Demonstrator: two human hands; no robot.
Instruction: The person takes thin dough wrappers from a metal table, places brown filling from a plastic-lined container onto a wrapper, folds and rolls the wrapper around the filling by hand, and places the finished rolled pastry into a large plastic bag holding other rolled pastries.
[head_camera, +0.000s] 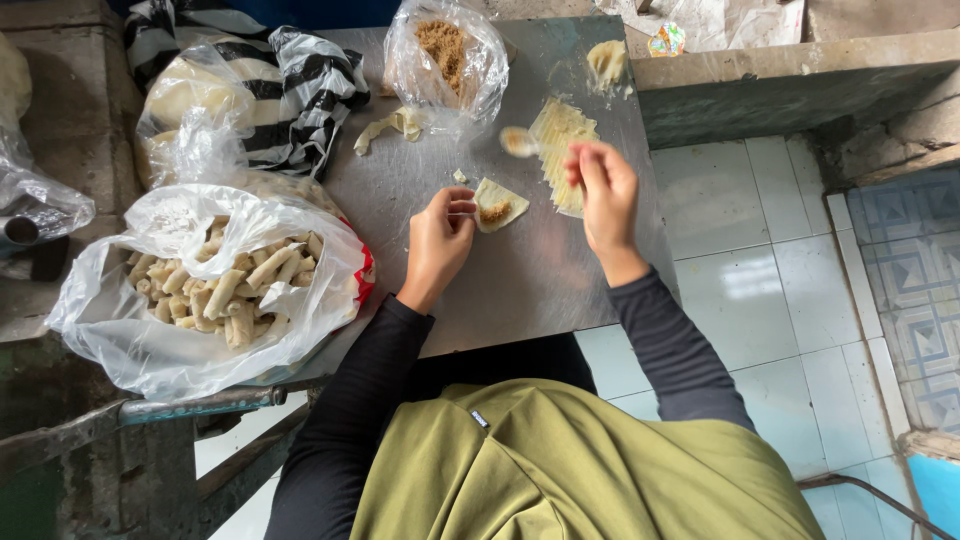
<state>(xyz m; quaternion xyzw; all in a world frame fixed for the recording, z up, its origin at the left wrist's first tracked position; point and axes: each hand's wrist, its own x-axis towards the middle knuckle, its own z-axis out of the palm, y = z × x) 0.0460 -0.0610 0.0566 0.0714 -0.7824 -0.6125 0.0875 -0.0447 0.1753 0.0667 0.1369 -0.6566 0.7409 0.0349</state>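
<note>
A small pale dough wrapper (498, 204) with a dab of brown filling lies on the metal table (520, 280). My left hand (440, 243) pinches its left edge. My right hand (603, 195) holds a spoon (519, 141), blurred, its bowl hovering above the table toward a clear bag of brown filling (446, 55). A stack of cut wrappers (558, 150) lies just under and beyond my right hand.
A white plastic bag of several finished rolls (225, 285) sits at the table's left. Behind it is a bag of pale dough (195, 100) on striped plastic. Dough scraps (398, 124) and a dough lump (606, 62) lie at the back. Tiled floor (760, 260) is on the right.
</note>
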